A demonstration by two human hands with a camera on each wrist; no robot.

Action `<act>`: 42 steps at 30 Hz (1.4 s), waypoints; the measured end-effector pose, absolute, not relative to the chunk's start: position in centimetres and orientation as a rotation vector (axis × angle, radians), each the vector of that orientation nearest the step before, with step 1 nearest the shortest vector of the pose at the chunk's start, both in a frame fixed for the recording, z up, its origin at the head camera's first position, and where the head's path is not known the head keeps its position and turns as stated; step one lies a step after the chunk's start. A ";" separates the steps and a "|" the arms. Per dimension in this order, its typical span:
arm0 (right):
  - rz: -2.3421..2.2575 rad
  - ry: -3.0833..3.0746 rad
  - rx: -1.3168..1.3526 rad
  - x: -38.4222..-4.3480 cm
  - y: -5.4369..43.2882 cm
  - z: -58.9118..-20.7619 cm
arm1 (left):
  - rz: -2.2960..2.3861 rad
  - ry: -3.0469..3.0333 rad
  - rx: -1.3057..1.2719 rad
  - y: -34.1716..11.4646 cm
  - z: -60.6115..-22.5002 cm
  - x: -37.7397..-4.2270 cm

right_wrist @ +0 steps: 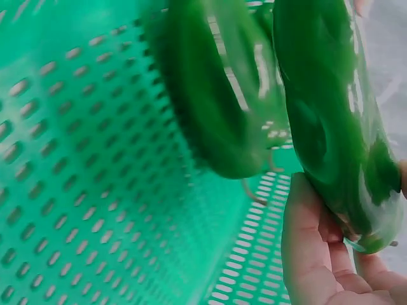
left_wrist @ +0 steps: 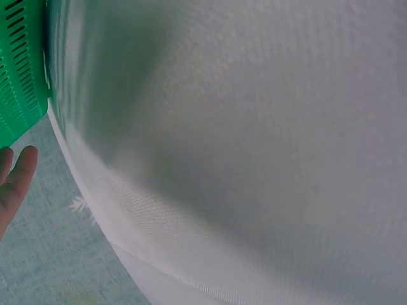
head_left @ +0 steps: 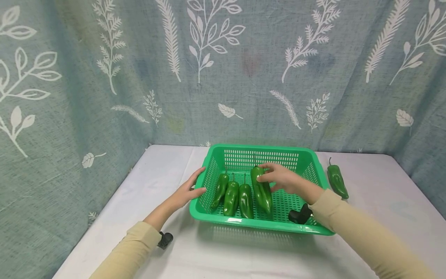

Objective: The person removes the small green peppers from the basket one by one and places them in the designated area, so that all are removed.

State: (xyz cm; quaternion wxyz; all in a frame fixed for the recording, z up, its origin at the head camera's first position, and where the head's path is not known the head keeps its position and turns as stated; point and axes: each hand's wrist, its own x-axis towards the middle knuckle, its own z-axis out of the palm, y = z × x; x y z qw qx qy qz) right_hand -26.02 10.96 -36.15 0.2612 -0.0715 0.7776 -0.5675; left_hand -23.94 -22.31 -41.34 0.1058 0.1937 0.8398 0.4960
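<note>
Inside the green plastic basket (head_left: pixel 237 221), my right hand (head_left: pixel 281 179) grips a glossy green pepper (head_left: pixel 261 192) near its stem end. In the right wrist view, fingers and thumb wrap that pepper (right_wrist: pixel 331 114), and another pepper (right_wrist: pixel 216 95) lies beyond it. Three more green peppers lie side by side to its left: a left one (head_left: pixel 220 190), a middle one (head_left: pixel 231 198) and a right one (head_left: pixel 246 201). At the basket's left rim, my left hand (head_left: pixel 188 192) rests with fingers extended and thumb apart. The left wrist view catches only its fingertips (left_wrist: pixel 23 168) beside the basket wall (left_wrist: pixel 19 76).
A single green pepper (head_left: pixel 337 181) lies on the white tablecloth (head_left: pixel 167 162) just right of the basket. Behind the table hangs a grey-green curtain (head_left: pixel 223 100) with white leaf prints.
</note>
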 end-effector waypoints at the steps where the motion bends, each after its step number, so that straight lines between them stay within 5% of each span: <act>1: -1.559 2.094 -0.197 -26.0 11.0 -36.0 | 1.463 2.474 0.574 -22.3 -41.3 -23.9; 42: -2.048 1.885 -0.342 -24.6 16.8 -30.1 | 1.487 2.470 0.606 -22.2 -41.1 -23.8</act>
